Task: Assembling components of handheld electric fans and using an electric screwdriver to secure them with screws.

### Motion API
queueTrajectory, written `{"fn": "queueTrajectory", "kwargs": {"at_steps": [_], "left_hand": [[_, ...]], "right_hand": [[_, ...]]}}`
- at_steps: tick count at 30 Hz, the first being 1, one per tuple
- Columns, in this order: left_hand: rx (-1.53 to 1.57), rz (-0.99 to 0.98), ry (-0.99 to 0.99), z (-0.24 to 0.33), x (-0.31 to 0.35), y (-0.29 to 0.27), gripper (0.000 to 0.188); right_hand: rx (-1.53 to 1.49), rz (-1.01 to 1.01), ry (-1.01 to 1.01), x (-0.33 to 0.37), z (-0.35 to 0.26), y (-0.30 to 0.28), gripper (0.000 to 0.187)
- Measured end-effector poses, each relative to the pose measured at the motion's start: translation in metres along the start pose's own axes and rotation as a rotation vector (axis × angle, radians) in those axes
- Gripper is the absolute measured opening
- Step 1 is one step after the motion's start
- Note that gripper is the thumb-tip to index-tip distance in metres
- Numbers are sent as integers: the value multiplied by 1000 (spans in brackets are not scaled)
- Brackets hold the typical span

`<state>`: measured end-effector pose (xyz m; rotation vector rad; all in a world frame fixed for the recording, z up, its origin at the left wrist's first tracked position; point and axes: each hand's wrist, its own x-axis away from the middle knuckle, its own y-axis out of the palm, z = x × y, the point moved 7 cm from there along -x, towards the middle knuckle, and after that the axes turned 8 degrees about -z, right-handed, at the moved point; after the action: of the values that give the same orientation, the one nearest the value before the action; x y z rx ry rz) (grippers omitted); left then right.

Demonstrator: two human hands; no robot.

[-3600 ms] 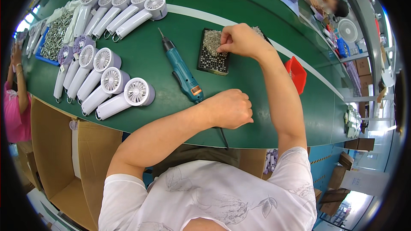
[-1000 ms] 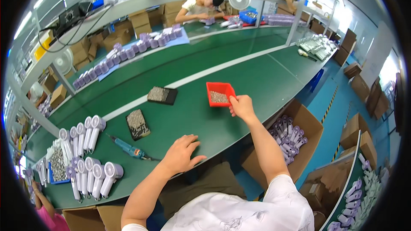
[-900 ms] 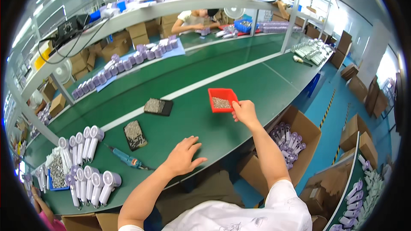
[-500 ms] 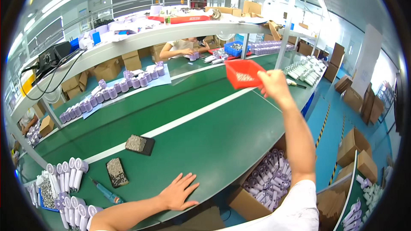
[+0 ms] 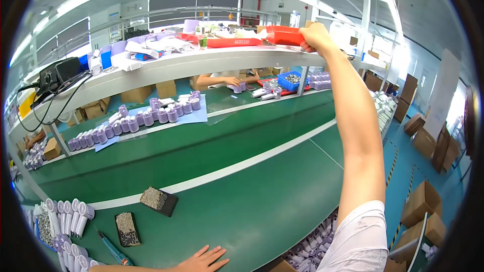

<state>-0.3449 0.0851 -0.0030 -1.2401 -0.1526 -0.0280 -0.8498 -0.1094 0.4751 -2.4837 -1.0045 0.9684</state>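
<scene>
My right hand point(image 5: 316, 37) grips a red plastic bin point(image 5: 284, 35) by its near right side, at the height of the overhead shelf point(image 5: 201, 60). Whether the bin rests on the shelf or hangs just above it I cannot tell; its contents are hidden from this angle. Flat on the green work surface point(image 5: 242, 191) lies my left hand point(image 5: 205, 260), fingers spread and holding nothing. Left of that hand are two black trays, one nearer point(image 5: 128, 231) and one farther point(image 5: 160, 200), both covered with small metal pieces like screws. A teal electric screwdriver point(image 5: 112, 248) lies beside the nearer tray.
Purple-and-white handheld parts point(image 5: 75, 216) stand at the left. Rows of purple cylinders point(image 5: 146, 117) sit across the belt. A co-worker's hands point(image 5: 233, 81) work beyond, near a blue bin point(image 5: 291, 80). Below the right edge, a box holds more purple parts point(image 5: 315, 242).
My right hand has lifted the red bin from over the work surface up to the shelf. The view has tilted upward; my left hand stays flat on the surface.
</scene>
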Motion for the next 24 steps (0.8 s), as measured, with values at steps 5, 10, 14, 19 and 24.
{"fn": "queueTrajectory", "kwargs": {"at_steps": [5,10,14,19,24], "left_hand": [[52,5,5,-5,0,16,62],[150,-70,-13,-4,-2,10,66],[166,-107,1,-5,-2,7,70],[190,-99,15,-9,-3,9,70],[203,-93,22,-6,1,5,70]], "right_hand": [[53,-60,3,-53,32,22,25],[-77,24,152,-48,62,28,26],[-78,76,168,-60,71,27,30],[35,121,159,-64,70,22,35],[164,179,94,-70,66,25,38]]}}
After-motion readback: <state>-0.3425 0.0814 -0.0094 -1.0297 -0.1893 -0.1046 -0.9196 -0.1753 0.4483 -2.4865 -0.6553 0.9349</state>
